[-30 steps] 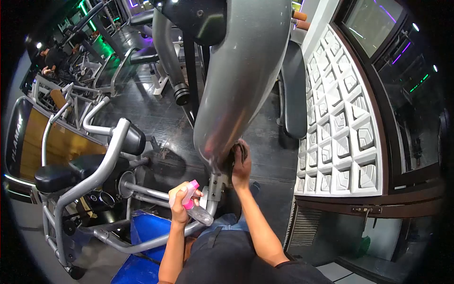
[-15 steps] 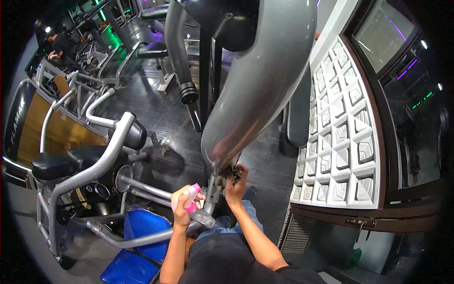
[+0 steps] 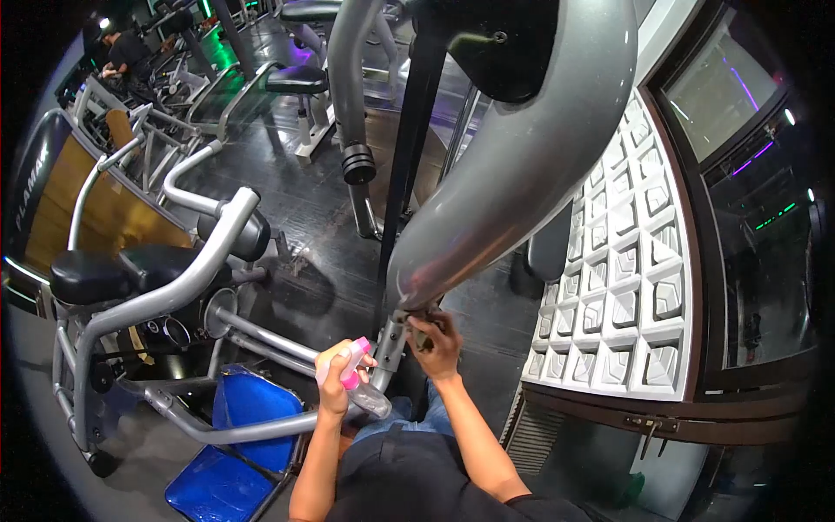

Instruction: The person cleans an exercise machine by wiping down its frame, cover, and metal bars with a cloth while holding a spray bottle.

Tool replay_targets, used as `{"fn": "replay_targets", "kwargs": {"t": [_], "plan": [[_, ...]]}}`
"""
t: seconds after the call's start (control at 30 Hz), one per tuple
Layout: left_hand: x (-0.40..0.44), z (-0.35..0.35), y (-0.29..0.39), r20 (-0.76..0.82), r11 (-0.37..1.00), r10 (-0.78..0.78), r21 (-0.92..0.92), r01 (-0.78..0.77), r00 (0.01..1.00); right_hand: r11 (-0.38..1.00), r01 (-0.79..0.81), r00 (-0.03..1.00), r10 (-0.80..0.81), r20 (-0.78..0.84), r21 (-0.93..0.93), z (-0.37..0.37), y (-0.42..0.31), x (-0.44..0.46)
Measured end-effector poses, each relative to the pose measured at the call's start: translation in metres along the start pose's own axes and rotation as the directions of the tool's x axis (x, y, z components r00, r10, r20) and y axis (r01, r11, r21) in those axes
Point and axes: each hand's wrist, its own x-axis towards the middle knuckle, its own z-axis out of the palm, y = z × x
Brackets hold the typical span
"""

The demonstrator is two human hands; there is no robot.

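My left hand [image 3: 333, 370] is wrapped round a clear spray bottle [image 3: 371, 401] with a pink-and-white spray head, its clear body tilted down to the right. Beside it, my right hand [image 3: 437, 344] presses a dark crumpled cloth [image 3: 421, 336] against the lower end of a thick grey machine tube [image 3: 513, 174]. The fingers partly cover the cloth. Just below that end, a bolted metal bracket [image 3: 390, 344] joins the frame.
At left stands a grey exercise machine with black pads [image 3: 96, 277]. A blue folding chair [image 3: 252, 409] lies near its base. A white patterned panel [image 3: 622, 252] and a dark-framed window [image 3: 722, 96] line the right. A person [image 3: 128, 61] sits far back left.
My right hand and the cloth have shifted slightly on the tube's lower end, the hand turning so its back shows more. The camera view has swung a little; my left hand keeps the bottle.
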Motion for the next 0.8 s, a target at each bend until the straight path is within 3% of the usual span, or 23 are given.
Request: {"fn": "replay_targets", "kwargs": {"t": [0.07, 0.13, 0.27, 0.4, 0.5, 0.53, 0.63, 0.7, 0.73, 0.8], "plan": [[0.001, -0.005, -0.003, 0.055, 0.999, 0.011, -0.043, -0.009, 0.998, 0.987, -0.140, 0.970, 0.152, 0.188, -0.075, 0.009, 0.003, -0.013], [0.002, -0.005, -0.001, 0.050, 0.998, 0.031, -0.051, -0.029, 0.998, 0.987, -0.105, 0.978, 0.124, 0.170, -0.118, 0.005, -0.011, -0.001], [0.002, -0.012, 0.000, 0.027, 0.999, 0.009, -0.045, -0.008, 1.000, 0.989, 0.134, 0.977, -0.144, -0.160, -0.067, -0.010, -0.054, 0.052], [0.001, -0.020, -0.004, -0.017, 0.998, 0.025, -0.060, -0.026, 1.000, 0.982, 0.144, 0.972, -0.164, -0.170, -0.123, -0.022, -0.073, 0.076], [0.001, -0.029, -0.007, -0.040, 0.995, 0.035, -0.093, -0.038, 0.999, 0.973, 0.155, 0.983, -0.169, -0.070, -0.170, -0.010, -0.052, 0.054], [0.001, -0.031, -0.008, -0.046, 0.995, 0.033, -0.094, -0.037, 0.998, 0.978, 0.098, 0.995, -0.090, 0.051, -0.184, -0.009, -0.048, 0.043], [0.002, -0.036, -0.005, -0.088, 0.993, 0.034, -0.109, -0.043, 0.996, 0.971, 0.068, 0.993, -0.043, 0.111, -0.228, 0.011, -0.042, 0.025], [0.002, -0.042, -0.010, -0.112, 0.990, 0.065, -0.114, -0.077, 0.992, 0.948, -0.088, 0.939, 0.182, 0.293, -0.307, 0.011, -0.043, 0.018], [0.002, -0.046, -0.011, -0.126, 0.989, 0.061, -0.127, -0.077, 0.990, 0.948, -0.076, 0.934, 0.176, 0.310, -0.309, 0.008, -0.043, 0.015], [0.003, -0.054, -0.011, -0.133, 0.993, 0.072, -0.083, -0.083, 0.989, 0.941, -0.158, 0.714, 0.318, 0.624, -0.298, -0.009, -0.091, 0.050]]}}
